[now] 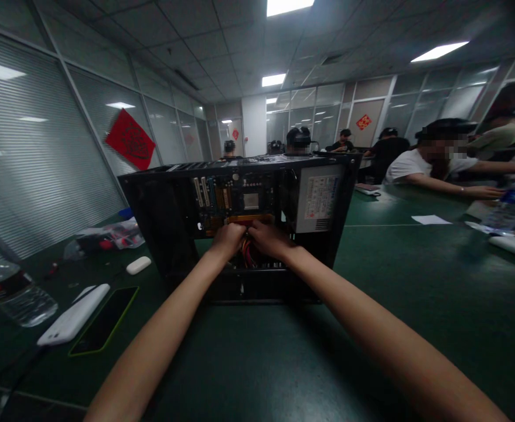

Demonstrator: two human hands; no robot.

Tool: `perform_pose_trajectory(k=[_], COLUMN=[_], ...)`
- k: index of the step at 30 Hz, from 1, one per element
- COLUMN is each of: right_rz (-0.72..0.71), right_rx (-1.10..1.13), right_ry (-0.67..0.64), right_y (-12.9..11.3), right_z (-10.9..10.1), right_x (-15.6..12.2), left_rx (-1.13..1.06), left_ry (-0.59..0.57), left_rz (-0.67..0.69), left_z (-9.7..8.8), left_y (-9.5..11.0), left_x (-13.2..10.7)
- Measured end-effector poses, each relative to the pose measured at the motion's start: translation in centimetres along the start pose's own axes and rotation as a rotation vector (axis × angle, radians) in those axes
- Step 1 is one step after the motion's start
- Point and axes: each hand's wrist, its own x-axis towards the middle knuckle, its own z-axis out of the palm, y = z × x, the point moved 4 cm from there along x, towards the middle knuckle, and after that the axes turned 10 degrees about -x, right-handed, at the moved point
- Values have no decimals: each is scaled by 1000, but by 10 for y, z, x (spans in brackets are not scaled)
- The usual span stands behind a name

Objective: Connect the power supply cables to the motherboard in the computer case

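Note:
An open black computer case [145, 217] stands on the green table in front of me, its side uncovered. Inside is a motherboard [263, 190] with a pale square processor area [251, 201] and several slots. A power supply [321, 196] with a white label sits at the upper right. My left hand [229, 237] and my right hand [270, 237] meet at the board's lower edge, by the orange-yellow memory slots [239, 219]. Both have curled, closed fingers. What they grip is hidden. Red, yellow and black cables [248, 253] hang just below them.
On the left lie a water bottle [20, 293], a white power bank [75, 313], a phone [104, 321], a small white case [138, 265] and plastic bags [108, 235]. To the right are paper [431, 220] and another bottle [514, 202]. A person [437, 158] sits there; others are behind.

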Motion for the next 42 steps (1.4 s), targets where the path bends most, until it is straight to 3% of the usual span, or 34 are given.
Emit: perform_pose_trajectory(k=[10,23,42], right_rz=[1,75,59], right_rx=[-74,-44,-65], right_ry=[23,-9,-13], right_y=[-2,-3,-5], right_z=[10,4,3], right_x=[2,0,2], left_rx=[-44,-105,-136], left_ry=[17,21,34], left_rz=[18,23,2], left_z=[-2,-5,-6], left_y=[-1,0,1], left_x=[-5,-8,-9])
